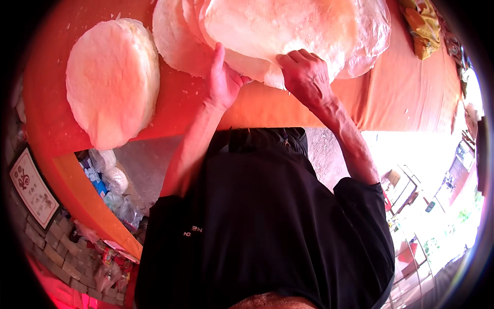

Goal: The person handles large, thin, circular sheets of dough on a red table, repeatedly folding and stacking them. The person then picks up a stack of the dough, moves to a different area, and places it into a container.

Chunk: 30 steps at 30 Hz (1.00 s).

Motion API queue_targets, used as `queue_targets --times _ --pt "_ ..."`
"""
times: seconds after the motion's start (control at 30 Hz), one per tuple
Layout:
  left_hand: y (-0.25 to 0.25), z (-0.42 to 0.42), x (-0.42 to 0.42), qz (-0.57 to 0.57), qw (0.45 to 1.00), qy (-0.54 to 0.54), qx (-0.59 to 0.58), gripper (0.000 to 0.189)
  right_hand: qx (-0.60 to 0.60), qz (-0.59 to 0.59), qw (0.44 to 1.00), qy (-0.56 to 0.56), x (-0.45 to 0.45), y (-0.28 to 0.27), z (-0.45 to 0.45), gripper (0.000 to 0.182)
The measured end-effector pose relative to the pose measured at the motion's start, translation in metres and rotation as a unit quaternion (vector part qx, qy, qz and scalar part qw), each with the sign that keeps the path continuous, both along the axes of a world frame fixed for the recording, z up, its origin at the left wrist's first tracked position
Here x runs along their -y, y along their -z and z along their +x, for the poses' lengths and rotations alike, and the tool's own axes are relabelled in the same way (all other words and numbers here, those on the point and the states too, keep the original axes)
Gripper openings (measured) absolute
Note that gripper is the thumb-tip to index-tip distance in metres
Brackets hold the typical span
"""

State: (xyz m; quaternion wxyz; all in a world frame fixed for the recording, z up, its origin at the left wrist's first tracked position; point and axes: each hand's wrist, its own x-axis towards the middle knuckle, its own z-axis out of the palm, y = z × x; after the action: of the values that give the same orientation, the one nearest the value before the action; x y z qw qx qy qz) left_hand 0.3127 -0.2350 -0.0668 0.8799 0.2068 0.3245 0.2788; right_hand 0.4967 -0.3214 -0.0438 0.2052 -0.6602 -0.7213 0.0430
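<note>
Several thin, pale round sheets that look like flatbread (266,31) lie overlapping in a loose spread at the top of view. My right hand (307,75) has its fingers curled on the near edge of the upper sheet. At the same edge, further left, is my left hand (225,83), thumb raised against the sheets and palm turned inward; part of its fingers is hidden. A thick, neat stack of similar sheets (112,81) sits to the left, its lower tip reaching the table's front edge.
An orange cloth (409,96) covers the table, with small crumbs on it. Yellow fabric (422,29) lies at the far right. Plastic bags (115,179) are beneath the table at left. A framed sign with writing (34,187) stands against a brick surface (63,251).
</note>
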Motion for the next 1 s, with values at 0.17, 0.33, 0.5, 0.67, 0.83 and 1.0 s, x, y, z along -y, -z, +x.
queue_targets --times 0.17,0.33,0.5,0.67,0.83,1.0 --pt "0.009 -0.002 0.0 0.018 0.999 0.037 -0.011 0.056 -0.031 -0.031 0.999 -0.013 0.015 0.008 -0.022 0.031" --pt "0.005 0.005 -0.007 -0.012 1.0 -0.025 -0.004 0.047 0.033 0.054 0.998 -0.011 0.021 -0.005 -0.008 0.03" --pt "-0.012 -0.001 -0.024 -0.006 0.998 -0.042 0.034 0.057 0.39 0.051 0.919 0.024 -0.024 -0.049 0.068 0.007" --pt "0.005 -0.031 -0.015 0.081 0.978 -0.007 -0.191 0.041 0.263 0.228 0.936 0.053 -0.054 -0.163 0.042 0.009" --pt "0.008 -0.033 -0.01 0.07 0.98 -0.003 -0.187 0.032 0.145 0.09 0.985 0.012 -0.05 -0.043 0.047 0.01" --pt "0.007 -0.035 -0.007 0.04 0.978 -0.043 -0.199 0.024 0.052 -0.043 0.997 0.049 -0.023 0.022 0.041 0.017"
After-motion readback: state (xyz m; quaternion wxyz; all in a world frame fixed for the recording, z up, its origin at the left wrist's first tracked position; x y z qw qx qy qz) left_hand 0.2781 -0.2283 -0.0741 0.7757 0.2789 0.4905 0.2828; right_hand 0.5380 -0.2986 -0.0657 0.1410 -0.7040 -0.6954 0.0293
